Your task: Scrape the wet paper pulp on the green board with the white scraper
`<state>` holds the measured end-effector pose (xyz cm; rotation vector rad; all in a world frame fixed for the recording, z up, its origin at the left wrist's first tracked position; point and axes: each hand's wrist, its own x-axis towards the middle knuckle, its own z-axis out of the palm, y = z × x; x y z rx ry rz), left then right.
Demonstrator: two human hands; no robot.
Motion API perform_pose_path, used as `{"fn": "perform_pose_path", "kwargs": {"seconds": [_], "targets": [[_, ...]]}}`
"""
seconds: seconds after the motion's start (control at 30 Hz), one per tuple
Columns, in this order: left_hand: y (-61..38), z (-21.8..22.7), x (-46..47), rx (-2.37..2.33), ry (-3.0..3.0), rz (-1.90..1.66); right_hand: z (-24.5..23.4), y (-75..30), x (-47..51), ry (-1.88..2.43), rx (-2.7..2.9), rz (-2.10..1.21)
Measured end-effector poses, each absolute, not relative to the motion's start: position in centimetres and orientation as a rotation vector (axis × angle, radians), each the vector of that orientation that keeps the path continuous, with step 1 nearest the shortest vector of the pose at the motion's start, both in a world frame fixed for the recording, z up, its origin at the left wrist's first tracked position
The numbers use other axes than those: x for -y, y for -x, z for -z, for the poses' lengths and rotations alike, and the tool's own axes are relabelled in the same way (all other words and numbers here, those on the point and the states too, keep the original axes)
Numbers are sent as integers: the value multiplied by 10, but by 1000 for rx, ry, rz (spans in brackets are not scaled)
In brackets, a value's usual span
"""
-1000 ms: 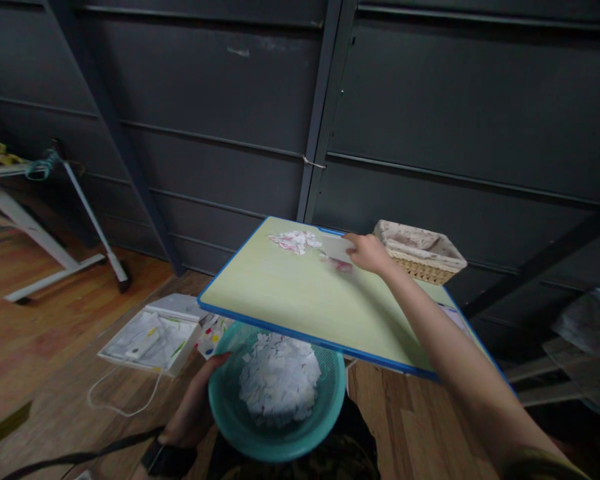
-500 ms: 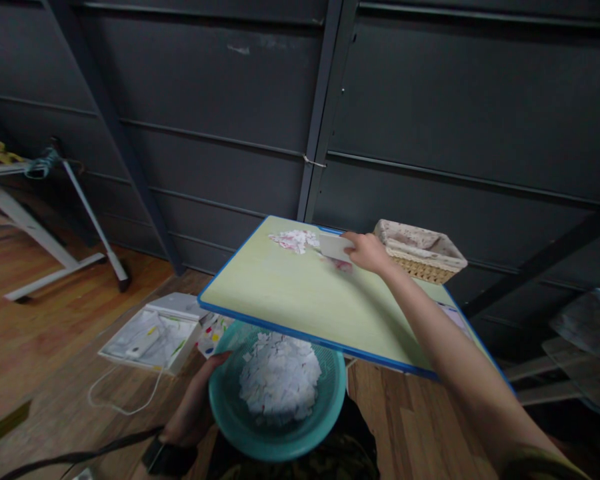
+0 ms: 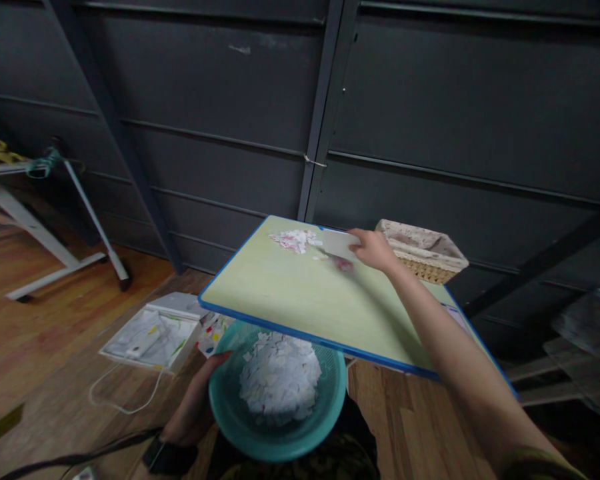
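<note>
- So the pale card [image 3: 337, 241] is a plain, flat, stiff-looking rectangle, whitish, no markings I can make out. It's over the far part of the yellow-green board [image 3: 260, 287], the one with blue edging.
- Right hand [image 3: 373, 249] has thumb and fingers pinched on the card's right end.
- Just left of the card there's a loose heap of torn scraps [image 3: 295, 241], white with pinkish-red bits. Pinkish patch [image 3: 343, 264] under the card too, too blurry to call.
- Teal basin [image 3: 230, 427], near side, holey walls, heaped with white paper bits [image 3: 280, 380].
- Left hand [image 3: 203, 393] is clamped on the basin's left side, thumb at the rim, other fingers mostly hidden.
- Wicker basket [image 3: 425, 269], far right of the board: patterned cloth liner, can't really see what's inside.
- White box [image 3: 183, 353] on the floor, left: a white gadget-looking thing plus green bits inside.
</note>
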<state>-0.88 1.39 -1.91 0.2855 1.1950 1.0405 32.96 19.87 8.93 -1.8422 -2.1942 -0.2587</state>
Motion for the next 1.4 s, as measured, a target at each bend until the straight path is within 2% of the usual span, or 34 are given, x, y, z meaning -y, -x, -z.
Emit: {"fn": "perform_pose_path", "kwargs": {"seconds": [0.67, 1.03, 1.4], "targets": [[9, 25, -16, -1212, -294, -1044, -91, -312, -194, 1794, 2332, 146], [9, 23, -15, -1171, -288, -1045, -92, -304, -192, 1564, 2284, -126], [8, 18, -15, -1181, -290, -1052, -86, -304, -197, 1722, 2290, 70]]}}
